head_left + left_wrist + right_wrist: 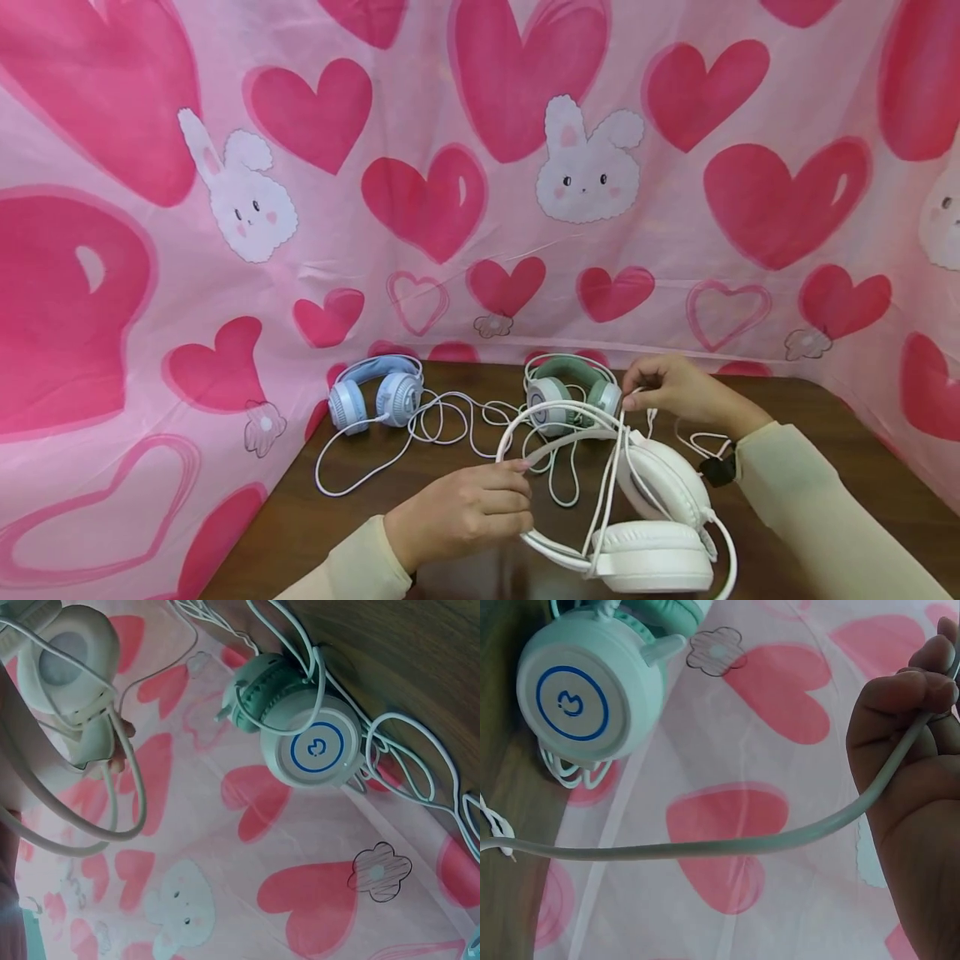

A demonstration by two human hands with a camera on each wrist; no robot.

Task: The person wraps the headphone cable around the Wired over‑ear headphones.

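Observation:
My left hand [465,512] grips the headband of a pair of white headphones [656,562], which is held tilted over the table with both ear cups to the right. Strands of a white cable [612,475] run across the headband, and they look looped around it. Up at the far side of the headband, my right hand [678,390] pinches this cable between thumb and fingers. The right wrist view shows the cable [727,847] leading away from the pinching fingertips. In the left wrist view a white ear cup [71,664] is seen, but the left hand's grip is hidden.
Green-and-white headphones [550,404] stand at the back of the brown table [300,533], just behind the white pair. Blue headphones [405,398] are at the back left, with their loose cable [360,483] spread over the tabletop. A pink heart-print cloth [510,233] hangs behind.

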